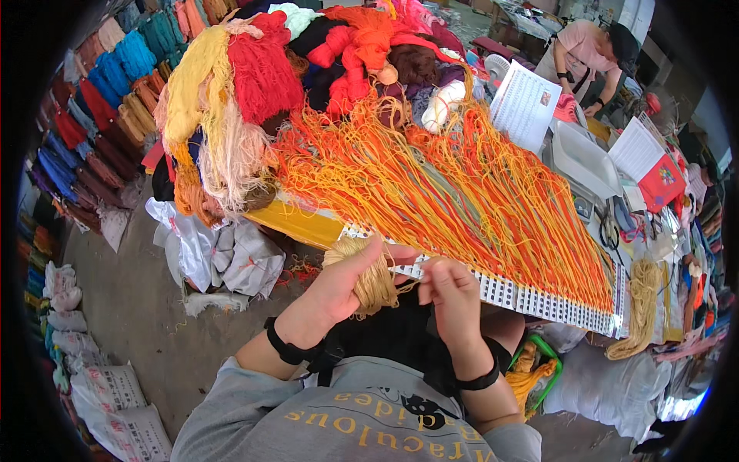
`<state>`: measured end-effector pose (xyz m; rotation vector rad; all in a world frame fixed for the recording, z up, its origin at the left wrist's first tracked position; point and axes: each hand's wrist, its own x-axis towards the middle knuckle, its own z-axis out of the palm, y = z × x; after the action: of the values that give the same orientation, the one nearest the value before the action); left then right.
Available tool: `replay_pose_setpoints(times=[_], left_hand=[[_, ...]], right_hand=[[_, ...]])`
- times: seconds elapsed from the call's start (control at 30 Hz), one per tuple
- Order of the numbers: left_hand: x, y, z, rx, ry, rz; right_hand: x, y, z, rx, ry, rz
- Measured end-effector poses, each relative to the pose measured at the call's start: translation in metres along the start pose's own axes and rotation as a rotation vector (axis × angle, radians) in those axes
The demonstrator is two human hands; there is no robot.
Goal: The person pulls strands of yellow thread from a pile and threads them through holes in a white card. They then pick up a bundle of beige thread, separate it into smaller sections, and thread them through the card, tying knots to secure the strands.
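Observation:
A thick bundle of beige yarn (375, 286) hangs over my left hand (339, 281), which is closed around it in front of my body. Close beside it on the right, my right hand (450, 289) pinches a loose strand that runs across from the bundle. Just beyond both hands lies a long white strip (504, 294) with rows of dark holes along the table's near edge. Many orange and yellow threads (462, 200) fan out across the table, their near ends along that strip. Another beige skein (640, 304) droops over the edge at the right.
Heaped skeins (265, 69) in red, yellow and pink cover the table's far left. Toward the right are a white tray (583, 158), scissors (610, 229) and printed sheets (523, 104). Plastic bags (223, 250) sit on the floor. A co-worker (589, 58) bends over at the far right.

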<state>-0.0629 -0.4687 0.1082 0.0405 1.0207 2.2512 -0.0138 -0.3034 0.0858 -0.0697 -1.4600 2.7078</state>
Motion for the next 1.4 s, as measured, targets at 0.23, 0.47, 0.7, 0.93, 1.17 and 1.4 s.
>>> replay_pose_setpoints(times=[0.23, 0.47, 0.7, 0.93, 1.17, 1.4], left_hand=[[-0.001, -0.007, 0.007, 0.197, -0.102, 0.071], [-0.001, -0.005, 0.003, 0.047, -0.011, -0.002], [-0.004, 0.003, 0.006, 0.011, 0.159, 0.082], [-0.006, 0.007, -0.004, -0.014, 0.067, 0.109], [-0.007, 0.008, 0.001, 0.076, 0.091, 0.110], [-0.004, 0.005, -0.002, 0.139, 0.100, 0.139]], right_hand=[[0.000, 0.014, 0.015, -0.475, -0.109, -0.150], [-0.002, 0.015, 0.010, -0.346, -0.131, -0.143], [-0.009, 0.007, 0.013, -0.146, -0.143, -0.044], [-0.009, 0.009, 0.007, -0.090, -0.153, 0.015], [-0.008, 0.008, 0.007, -0.105, -0.113, 0.035], [-0.011, 0.003, 0.010, -0.272, -0.154, 0.107]])
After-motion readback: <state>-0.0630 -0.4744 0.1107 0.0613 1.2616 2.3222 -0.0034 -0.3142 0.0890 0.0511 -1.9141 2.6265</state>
